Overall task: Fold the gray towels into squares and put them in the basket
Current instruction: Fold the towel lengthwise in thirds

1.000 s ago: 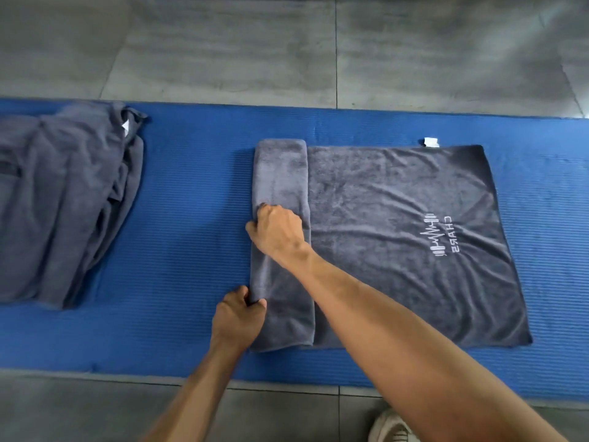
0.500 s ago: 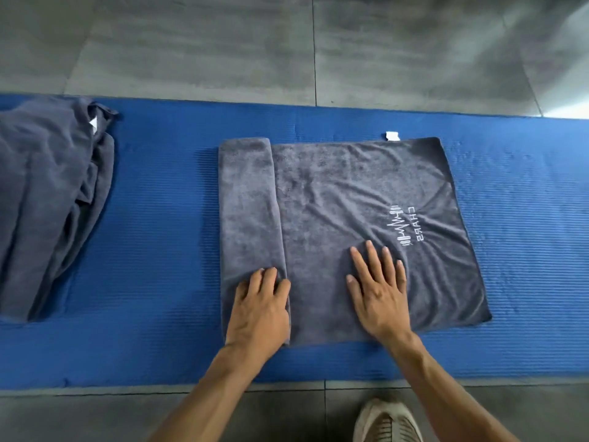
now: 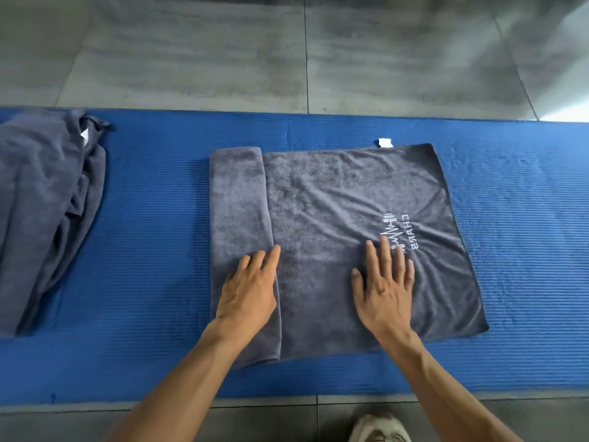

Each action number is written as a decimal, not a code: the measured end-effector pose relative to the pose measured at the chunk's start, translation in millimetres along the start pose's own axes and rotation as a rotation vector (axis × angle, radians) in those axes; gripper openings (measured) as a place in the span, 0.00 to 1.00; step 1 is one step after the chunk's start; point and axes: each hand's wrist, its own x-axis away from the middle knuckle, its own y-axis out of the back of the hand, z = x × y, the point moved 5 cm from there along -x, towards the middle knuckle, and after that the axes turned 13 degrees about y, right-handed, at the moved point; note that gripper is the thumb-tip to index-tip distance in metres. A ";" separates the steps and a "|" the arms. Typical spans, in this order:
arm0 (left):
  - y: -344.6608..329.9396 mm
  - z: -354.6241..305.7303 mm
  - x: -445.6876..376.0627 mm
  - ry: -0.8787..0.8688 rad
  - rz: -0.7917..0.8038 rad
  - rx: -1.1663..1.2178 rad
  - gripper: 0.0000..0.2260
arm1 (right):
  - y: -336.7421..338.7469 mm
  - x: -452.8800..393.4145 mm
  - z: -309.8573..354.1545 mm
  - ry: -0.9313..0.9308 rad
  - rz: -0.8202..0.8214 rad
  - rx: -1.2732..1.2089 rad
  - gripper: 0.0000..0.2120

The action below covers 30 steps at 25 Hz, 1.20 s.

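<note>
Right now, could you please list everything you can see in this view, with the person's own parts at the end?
spread towel: one, gray, middle of the mat, left edge folded over into a strip, white logo at right
white tag: one, at the spread towel's far edge
towel pile: one, gray, crumpled, left end of the mat
mat: one, blue, ribbed, across the floor
floor: gray tiles, beyond and in front of the mat
shoe: one, pale, bottom edge
left hand: flat on the folded strip
right hand: flat on the towel near the logo
</note>
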 end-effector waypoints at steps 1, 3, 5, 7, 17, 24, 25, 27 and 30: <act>1.6 -1.2 -6.9 0.020 0.010 -0.015 0.30 | 1.5 -14.4 17.0 0.107 -0.010 0.001 0.29; 0.7 0.7 -19.3 0.064 0.080 -0.044 0.36 | -0.8 -47.7 54.5 0.296 -0.012 -0.031 0.27; -1.9 5.2 -28.2 0.107 0.205 -0.017 0.40 | -7.7 -83.4 81.5 0.326 0.009 -0.067 0.27; -0.9 8.3 -34.3 0.119 0.278 0.009 0.43 | -17.1 -115.5 97.9 0.298 0.082 -0.076 0.28; -2.8 10.0 -42.6 0.147 0.395 -0.024 0.47 | 20.1 -207.1 -74.0 -0.055 0.203 -0.025 0.30; -0.7 12.9 -41.0 0.129 0.423 -0.003 0.46 | 17.5 -129.2 -37.1 0.319 0.106 0.008 0.29; -0.6 13.2 -39.8 0.132 0.429 -0.003 0.46 | 8.7 -98.8 -32.4 0.389 0.111 0.044 0.29; -0.9 12.2 -37.8 0.133 0.444 0.012 0.45 | 3.7 -56.3 -64.3 0.258 0.098 0.088 0.29; -6.4 11.1 -31.8 0.120 0.415 0.073 0.41 | 13.8 -28.7 -117.6 -0.167 0.032 0.028 0.32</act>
